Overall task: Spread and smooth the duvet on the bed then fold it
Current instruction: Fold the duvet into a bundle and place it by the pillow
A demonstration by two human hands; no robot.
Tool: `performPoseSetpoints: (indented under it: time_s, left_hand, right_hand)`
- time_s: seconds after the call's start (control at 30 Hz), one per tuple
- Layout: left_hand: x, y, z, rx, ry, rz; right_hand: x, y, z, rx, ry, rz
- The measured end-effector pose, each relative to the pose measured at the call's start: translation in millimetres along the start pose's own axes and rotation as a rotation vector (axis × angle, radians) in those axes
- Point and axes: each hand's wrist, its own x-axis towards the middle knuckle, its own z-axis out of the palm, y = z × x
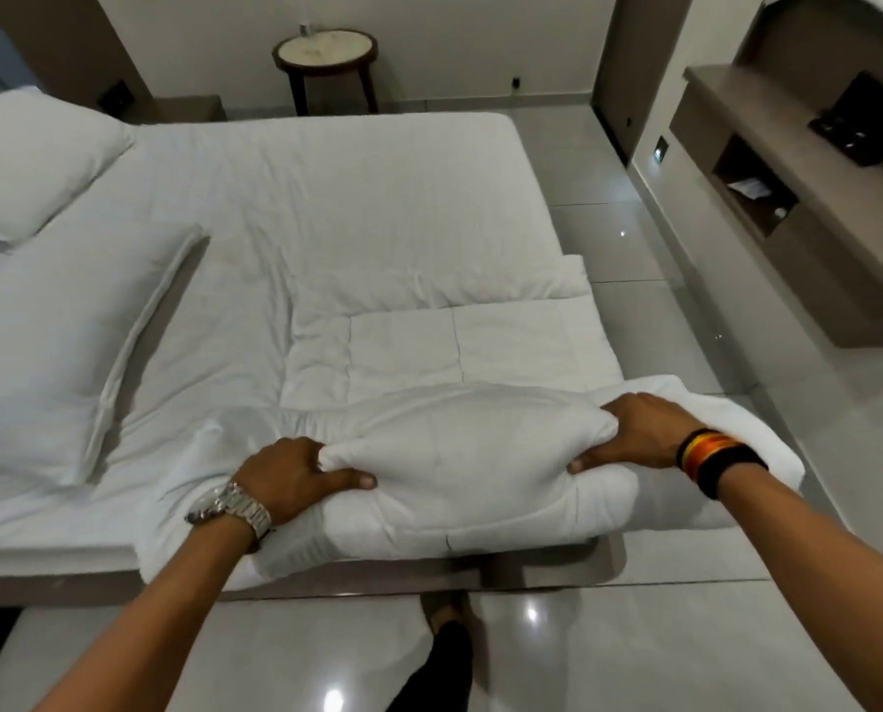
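Step in hand, as judged: the folding stage. The duvet (460,382) is being gathered at the near edge of the bed (326,197), at the corner closest to the camera, with part of it hanging just over the bed's edge toward the floor (660,644).

Left hand (287,477): grip is being closed on a bunched fold of the duvet, thumb underneath, fingers on top. A metal watch (233,506) is being worn on that wrist.

Right hand (639,434): grip is likewise being closed on the duvet, at the other end of the same puffed roll. Striped bands (711,457) are being worn on that wrist.

Appearance of the duvet: white, quilted, with stitched panels being shown on the flat part beyond the hands. A thick, pillowy fold is being held between the two hands. Farther layers are being stacked with a stepped edge on the right side; creases are being seen toward the bed's middle. It is being judged soft, bulky and liable to slump when released.

Next move, as judged: the held fold is probably to be carried forward over the flat quilted part, with both ends kept level so edges are being aligned. Uneven lift is being flagged as the risk.

Two pillows (33,161) are lying well apart, at the left.
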Motion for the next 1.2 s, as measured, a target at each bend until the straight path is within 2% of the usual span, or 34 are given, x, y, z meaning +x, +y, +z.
performPoseSetpoints:
  time_s: [0.2,0.27,0.33,0.4,0.47,0.57,0.63,0.77,0.87,0.93,1.03,1.2]
  left_hand:
    - [98.0,33.9,-54.0,0.148,0.409,0.030]
    - [127.2,44.5,-47.9,0.175,0.605,0.054]
    - [148.4,58.8,-22.8,0.106,0.746,0.086]
    - [164.5,73.0,7.8,0.069,0.738,0.108]
    - [187.3,80.6,28.9,0.076,0.672,0.116]
    - [247.8,78.3,33.8,0.087,0.592,0.094]
    - [288.7,74.5,28.0,0.112,0.538,0.075]
    - [350.6,81.1,-1.3,0.072,0.431,0.025]
    - [339.4,91.5,-2.6,0.035,0.525,0.047]
    - [300.5,95.0,25.0,0.047,0.587,0.103]
    - [263.0,92.8,74.6,0.108,0.600,0.160]
    - [324.1,83.6,76.6,0.178,0.626,0.168]
  right_hand:
    - [118.5,-13.6,-63.5,0.030,0.171,0.011]
    - [168.0,-15.2,-84.4,0.021,0.217,0.017]
    - [220.6,-14.4,-107.4,0.022,0.244,0.036]
    - [262.7,-13.7,-125.1,0.010,0.274,0.057]
    - [284.1,-11.7,-127.2,-0.025,0.396,0.023]
    - [279.7,-5.9,-85.8,-0.020,0.678,-0.055]
    - [263.5,-3.6,-40.2,-0.043,0.747,-0.074]
    - [272.9,1.6,10.4,-0.120,0.657,-0.021]
    - [309.4,1.7,-0.4,-0.183,0.585,0.044]
    - [327.9,1.9,-9.3,-0.213,0.535,0.074]
    - [333.9,3.4,-11.5,-0.203,0.539,0.074]
    - [340.0,12.8,-3.2,-0.189,0.546,0.051]
